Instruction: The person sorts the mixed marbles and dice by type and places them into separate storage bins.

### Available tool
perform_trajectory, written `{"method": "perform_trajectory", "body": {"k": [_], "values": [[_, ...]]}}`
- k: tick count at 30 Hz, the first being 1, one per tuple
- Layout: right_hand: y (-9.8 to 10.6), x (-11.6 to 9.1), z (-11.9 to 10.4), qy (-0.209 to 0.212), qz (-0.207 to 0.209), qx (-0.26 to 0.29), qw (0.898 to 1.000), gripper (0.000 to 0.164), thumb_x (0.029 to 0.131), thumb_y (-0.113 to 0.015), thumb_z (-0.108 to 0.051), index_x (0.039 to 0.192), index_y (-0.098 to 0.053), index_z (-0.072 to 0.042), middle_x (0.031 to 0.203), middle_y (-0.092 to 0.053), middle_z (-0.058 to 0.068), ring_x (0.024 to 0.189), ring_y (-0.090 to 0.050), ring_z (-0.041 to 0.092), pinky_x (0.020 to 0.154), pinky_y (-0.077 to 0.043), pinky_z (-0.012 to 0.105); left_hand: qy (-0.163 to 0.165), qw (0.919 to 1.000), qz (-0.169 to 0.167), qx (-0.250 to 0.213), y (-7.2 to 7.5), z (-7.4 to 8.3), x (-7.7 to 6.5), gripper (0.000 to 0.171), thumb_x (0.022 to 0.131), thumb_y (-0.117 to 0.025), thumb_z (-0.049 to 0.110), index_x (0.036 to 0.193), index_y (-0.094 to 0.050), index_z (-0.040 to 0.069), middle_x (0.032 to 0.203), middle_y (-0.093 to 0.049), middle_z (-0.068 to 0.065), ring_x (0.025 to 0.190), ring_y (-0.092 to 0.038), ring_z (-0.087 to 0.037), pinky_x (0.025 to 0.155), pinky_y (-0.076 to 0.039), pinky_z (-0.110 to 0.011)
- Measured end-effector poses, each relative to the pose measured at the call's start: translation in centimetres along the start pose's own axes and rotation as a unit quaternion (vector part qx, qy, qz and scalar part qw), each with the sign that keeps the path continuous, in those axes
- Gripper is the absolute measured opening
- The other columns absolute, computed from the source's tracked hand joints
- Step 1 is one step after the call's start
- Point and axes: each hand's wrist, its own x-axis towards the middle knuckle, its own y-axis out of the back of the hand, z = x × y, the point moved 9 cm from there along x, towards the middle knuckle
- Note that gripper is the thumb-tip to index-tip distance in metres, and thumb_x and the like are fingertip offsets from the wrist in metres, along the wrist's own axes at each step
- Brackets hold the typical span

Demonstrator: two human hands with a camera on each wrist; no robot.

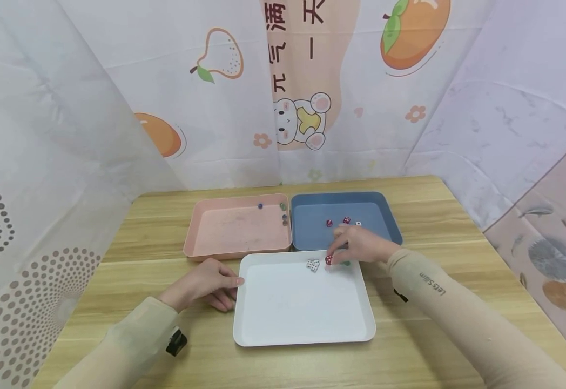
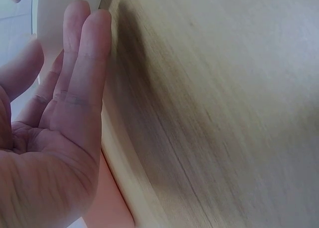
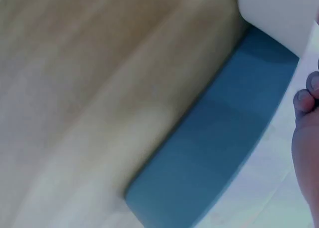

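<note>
On the wood-grain table (image 1: pixel 147 237), a white tray (image 1: pixel 304 313) is set in front, with a pink tray (image 1: pixel 224 227) and a blue tray (image 1: pixel 370 208) placed side by side just beyond it. The white tray's left rim is touched by the thumb of the left grip (image 1: pixel 207 282), whose fingers are straight and unclenched. By the right grip (image 1: pixel 358 244), a red die (image 1: pixel 329 260) is pinched at the fingertips, over the white tray's far right part, beside some white dice (image 1: pixel 315 265)
</note>
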Motion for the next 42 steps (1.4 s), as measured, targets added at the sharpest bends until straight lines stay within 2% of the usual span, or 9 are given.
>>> {"method": "perform_trajectory", "body": {"k": [4,5,10,14,19,22,28,36,42], "values": [[1.1,0.0,0.2,-0.004,0.005,0.009,1.0,0.013,0.087,-0.083,-0.026,0.099,-0.083,-0.022,0.101,-0.068,-0.001,0.112,-0.059,0.035,0.106,-0.043,0.059,0.0,1.0,0.001,0.005,0.0,0.0,0.0,0.028,0.097,-0.073,0.025,0.101,-0.076,-0.003,0.081,-0.073,-0.014,0.065,-0.072,-0.022,0.064,-0.064,-0.042],[1.3,0.0,0.1,0.0,0.006,0.012,1.0,0.013,0.087,-0.083,-0.026,0.099,-0.083,-0.022,0.095,-0.067,-0.004,0.104,-0.058,0.034,0.1,-0.046,0.055,0.0,1.0,0.001,0.006,0.0,0.0,0.0,0.029,0.097,-0.073,0.026,0.1,-0.076,-0.003,0.081,-0.073,-0.014,0.065,-0.073,-0.022,0.064,-0.064,-0.042],[2.4,0.1,0.9,-0.007,0.027,0.019,0.999,0.011,0.088,-0.082,-0.027,0.099,-0.083,-0.023,0.095,-0.068,-0.012,0.11,-0.062,0.033,0.093,-0.053,0.048,-0.001,0.9999,0.004,0.01,0.1,-0.1,0.1,0.029,0.097,-0.073,0.027,0.1,-0.076,-0.002,0.081,-0.073,-0.014,0.066,-0.073,-0.023,0.064,-0.064,-0.042],[2.8,0.2,2.2,-0.041,0.036,0.027,0.998,0.012,0.088,-0.082,-0.028,0.1,-0.083,-0.024,0.104,-0.072,-0.003,0.112,-0.062,0.031,0.088,-0.055,0.044,0.0,0.9999,0.005,0.011,0.1,-0.1,0.0,0.029,0.097,-0.073,0.027,0.1,-0.076,-0.002,0.081,-0.073,-0.014,0.065,-0.073,-0.023,0.064,-0.064,-0.042],[3.3,0.2,3.6,-0.09,0.042,0.037,0.994,0.015,0.088,-0.082,-0.031,0.101,-0.083,-0.025,0.129,-0.068,0.014,0.137,-0.049,0.041,0.108,-0.046,0.055,0.0,0.9999,0.006,0.011,0.0,-0.1,0.0,0.029,0.096,-0.073,0.027,0.1,-0.076,-0.002,0.081,-0.073,-0.014,0.065,-0.073,-0.023,0.064,-0.064,-0.042],[3.5,0.4,4.0,-0.098,0.045,0.031,0.994,0.016,0.087,-0.082,-0.031,0.102,-0.082,-0.024,0.125,-0.07,0.013,0.129,-0.056,0.038,0.105,-0.049,0.054,0.0,0.9999,0.006,0.012,0.0,-0.1,0.0,0.029,0.096,-0.073,0.027,0.1,-0.076,-0.002,0.081,-0.073,-0.013,0.065,-0.073,-0.022,0.064,-0.064,-0.042],[3.6,0.7,4.4,-0.091,0.048,0.004,0.995,0.017,0.088,-0.082,-0.03,0.103,-0.082,-0.022,0.099,-0.069,-0.005,0.092,-0.061,0.017,0.08,-0.054,0.037,-0.001,0.9999,0.006,0.011,0.1,-0.1,0.0,0.03,0.097,-0.073,0.027,0.101,-0.076,-0.002,0.081,-0.073,-0.013,0.065,-0.073,-0.023,0.064,-0.064,-0.042],[4.0,1.1,6.0,-0.105,0.063,-0.001,0.992,0.014,0.088,-0.082,-0.025,0.101,-0.083,-0.02,0.096,-0.071,-0.005,0.09,-0.061,0.016,0.077,-0.052,0.034,-0.002,0.9999,0.006,0.015,0.1,-0.1,0.1,0.03,0.096,-0.073,0.028,0.101,-0.076,-0.001,0.081,-0.073,-0.013,0.065,-0.073,-0.023,0.063,-0.064,-0.042],[4.2,1.3,6.9,-0.121,0.068,-0.018,0.99,0.015,0.089,-0.081,-0.024,0.102,-0.083,-0.017,0.102,-0.075,-0.001,0.097,-0.068,0.02,0.083,-0.057,0.041,-0.003,0.9999,0.005,0.015,0.1,-0.1,0.0,0.03,0.097,-0.073,0.028,0.099,-0.076,-0.001,0.081,-0.073,-0.013,0.065,-0.073,-0.022,0.063,-0.064,-0.042]]}}
